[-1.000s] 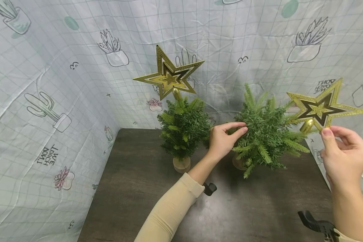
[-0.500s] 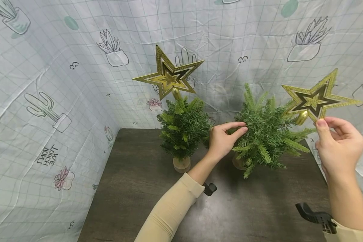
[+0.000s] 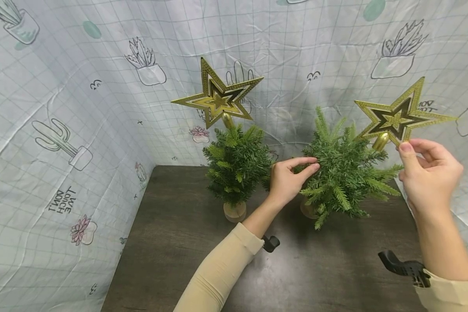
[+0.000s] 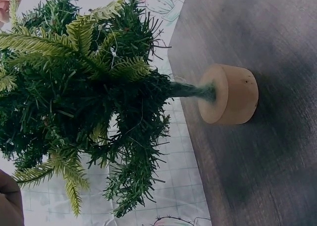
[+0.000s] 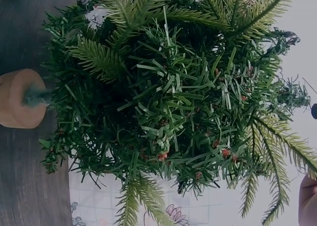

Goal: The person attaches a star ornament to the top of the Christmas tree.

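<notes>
My right hand (image 3: 430, 184) pinches the lower point of a gold star tree topper (image 3: 395, 121) between thumb and fingers. The star is tilted, its short gold socket beside the upper right of a small artificial Christmas tree (image 3: 339, 173). With thumb and index fingertips close together, my left hand (image 3: 288, 180) holds the foliage on that tree's left side; the needles hide part of the grip. In the left wrist view the tree stands on a round wooden base (image 4: 240, 94). A second Christmas tree (image 3: 238, 162), left of my hand, bears another gold star (image 3: 218, 102).
Both trees stand on a dark wood-grain table (image 3: 171, 247). Behind and to the left hangs a pale gridded cloth (image 3: 113, 143) printed with cacti. Black wrist mounts (image 3: 271, 243) show below the hands, by the beige sleeves (image 3: 222, 268).
My right hand has moved up and to the left with its star, closer to the top of the right tree. My left hand and both trees have stayed put.
</notes>
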